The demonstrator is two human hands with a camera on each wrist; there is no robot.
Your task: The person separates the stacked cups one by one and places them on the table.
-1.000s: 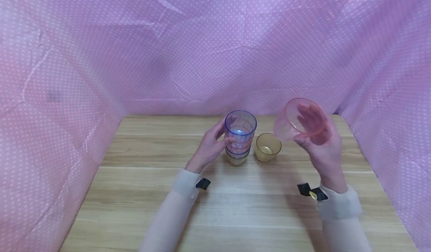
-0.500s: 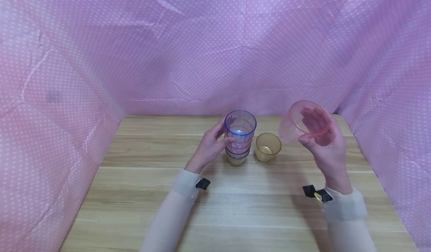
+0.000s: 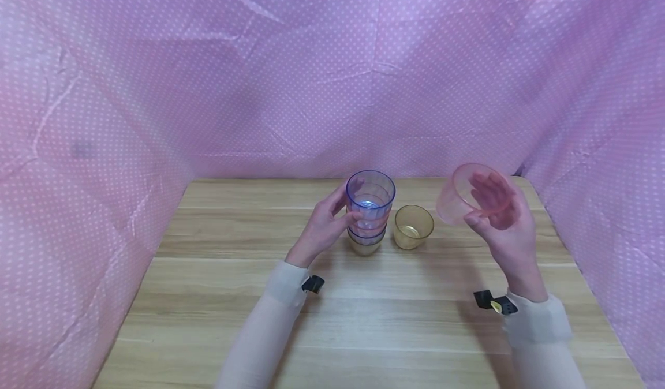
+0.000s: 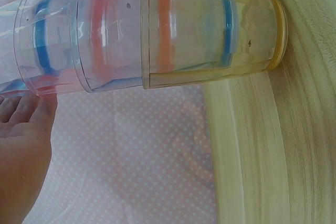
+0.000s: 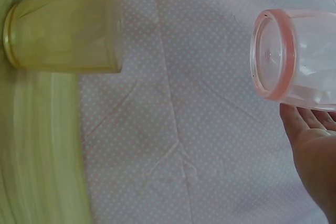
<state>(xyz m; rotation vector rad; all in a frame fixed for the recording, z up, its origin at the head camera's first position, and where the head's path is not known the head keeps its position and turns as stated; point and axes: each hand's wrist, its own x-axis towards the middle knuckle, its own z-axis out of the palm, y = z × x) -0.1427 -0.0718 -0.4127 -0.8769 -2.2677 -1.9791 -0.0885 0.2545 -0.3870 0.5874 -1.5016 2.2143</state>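
A stack of nested clear plastic cups (image 3: 370, 219) stands upright on the table, blue-rimmed at the top and yellow at the bottom. Pink and blue bands show through its walls in the left wrist view. My left hand (image 3: 326, 225) grips the upper part of the stack, thumb in front and fingers behind. Just right of it, a single yellow cup (image 3: 414, 234) stands upright, mouth up. My right hand (image 3: 511, 247) holds a clear pink cup (image 3: 451, 203) raised above the table and tilted, its base pointing left; that base (image 5: 270, 56) faces the yellow cup in the right wrist view.
The wood-grain table (image 3: 332, 331) reaches back to a pink polka-dot cloth (image 3: 291, 89), which hangs behind it and along both sides. A black wrist device (image 3: 313, 284) sits on the left cuff, and another (image 3: 495, 302) on the right cuff.
My right hand has moved right and somewhat lower with the pink cup, away from the yellow cup. The left hand and the stack have stayed in place.
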